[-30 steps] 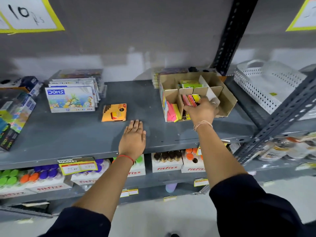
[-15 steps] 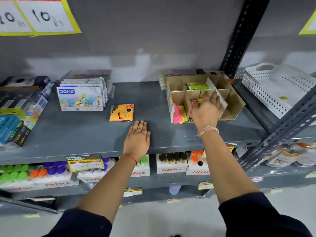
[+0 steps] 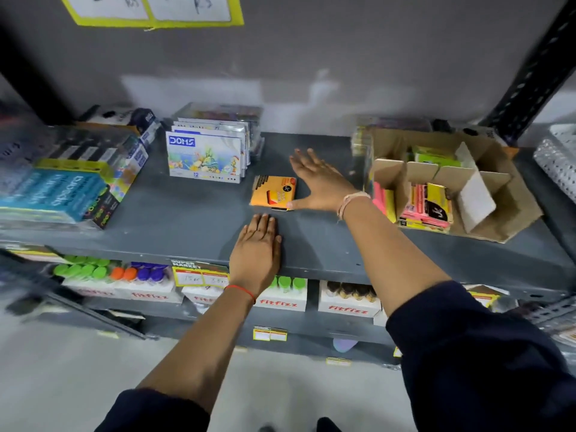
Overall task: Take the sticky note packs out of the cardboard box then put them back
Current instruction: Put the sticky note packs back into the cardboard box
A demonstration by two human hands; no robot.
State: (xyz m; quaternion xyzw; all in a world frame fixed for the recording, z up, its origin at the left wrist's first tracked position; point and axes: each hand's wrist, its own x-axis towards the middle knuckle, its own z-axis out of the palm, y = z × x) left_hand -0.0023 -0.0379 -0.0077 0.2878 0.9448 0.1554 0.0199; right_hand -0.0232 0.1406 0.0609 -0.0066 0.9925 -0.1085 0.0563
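Observation:
An orange sticky note pack [image 3: 272,192] lies flat on the grey shelf [image 3: 187,226], left of the cardboard box [image 3: 498,213]. My right hand [image 3: 321,182] is spread open just right of the pack, its thumb touching the pack's near right corner. My left hand [image 3: 257,251] rests flat, palm down, on the shelf's front edge below the pack and holds nothing. Inside the divided box stand pink and yellow packs [image 3: 427,207] in the front compartments and green packs [image 3: 433,157] at the back.
A stack of DOMS colour boxes [image 3: 204,157] stands behind the orange pack. Blue and dark stationery boxes [image 3: 62,188] fill the shelf's left. A white perforated basket [image 3: 558,169] sits at far right. The lower shelf holds fitfizz boxes [image 3: 280,294]. A black upright post [image 3: 536,70] rises at right.
My right hand has left the cardboard box and swung left across the shelf to the orange pack. The left hand stays put. The camera has shifted to the left.

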